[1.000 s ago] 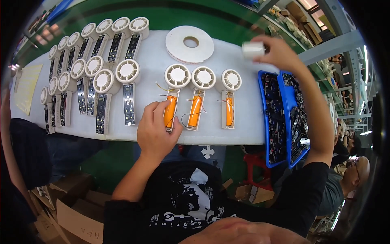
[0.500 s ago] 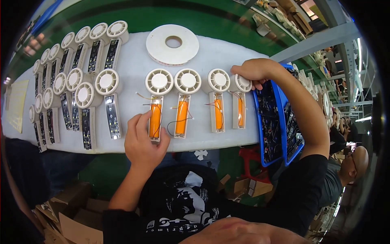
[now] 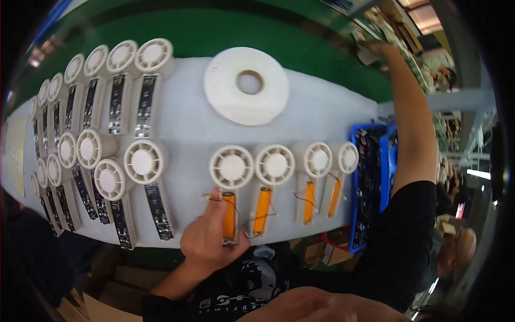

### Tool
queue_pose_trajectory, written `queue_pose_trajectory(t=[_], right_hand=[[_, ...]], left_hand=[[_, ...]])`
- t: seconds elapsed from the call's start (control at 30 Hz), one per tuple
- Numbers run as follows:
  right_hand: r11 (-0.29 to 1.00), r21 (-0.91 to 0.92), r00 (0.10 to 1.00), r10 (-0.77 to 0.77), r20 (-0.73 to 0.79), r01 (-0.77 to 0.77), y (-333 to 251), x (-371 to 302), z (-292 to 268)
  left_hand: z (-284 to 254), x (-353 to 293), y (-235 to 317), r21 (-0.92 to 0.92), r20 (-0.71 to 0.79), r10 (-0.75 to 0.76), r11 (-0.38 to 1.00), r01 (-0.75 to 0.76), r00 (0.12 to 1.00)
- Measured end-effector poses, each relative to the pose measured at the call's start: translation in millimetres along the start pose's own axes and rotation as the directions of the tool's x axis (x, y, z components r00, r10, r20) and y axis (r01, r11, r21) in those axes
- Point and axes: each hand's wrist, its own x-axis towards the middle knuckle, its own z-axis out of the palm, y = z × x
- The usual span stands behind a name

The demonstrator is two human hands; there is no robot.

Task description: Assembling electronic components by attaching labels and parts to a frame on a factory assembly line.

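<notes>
Battery (image 3: 229, 217) faces up, likely for access; your left hand (image 3: 206, 242) holds its unit (image 3: 232, 167) between finger and thumb, probably steadying it; your blurred right hand's (image 3: 379, 49) grip I cannot tell.

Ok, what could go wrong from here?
1. The left hand is right by loose wires on the leftmost orange-celled unit; they could snag.
2. The rightmost orange-celled unit sits close beside a blue bin, so a bump might knock them together.
3. The right hand, far out at a white part, is too blurred to judge its grip; a fumble is possible.
</notes>
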Motion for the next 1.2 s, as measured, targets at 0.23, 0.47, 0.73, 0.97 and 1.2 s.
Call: queue_pose_trajectory(t=[0.23, 0.47, 0.73, 0.97, 1.2], right_hand=[[0.999, -0.031, 0.997, -0.036, 0.07, 0.038, 31.3, 48.9, -9.9], [0.523, -0.426, 0.436, -0.852, -0.29, 0.738, -21.9, -114.0, -80.5], [-0.176, -0.099, -0.181, -0.982, -0.048, 0.979, -128.8, -361.0, 1.0], [-0.305, 0.001, -0.304, -0.951, 0.06, 0.952, -152.3, -419.0, 67.1], [0.2, -0.202, 0.217, -0.974, 0.067, 0.959, -146.8, -343.2, 68.3]], left_hand=[[-10.9, 7.6, 1.4, -0.036, 0.107, 0.035, 0.999, -0.032, 0.994], [-11.7, 9.4, 1.0, -0.098, 0.129, 0.049, 0.995, -0.036, 0.99], [-10.0, -0.8, 9.5, -0.093, -0.031, 0.119, 0.988, -0.122, 0.992], [-20.9, -46.4, 12.8, -0.136, -0.186, 0.381, 0.903, -0.408, 0.906], [-25.1, -37.0, 24.3, -0.149, -0.164, 0.165, 0.97, -0.19, 0.973]])
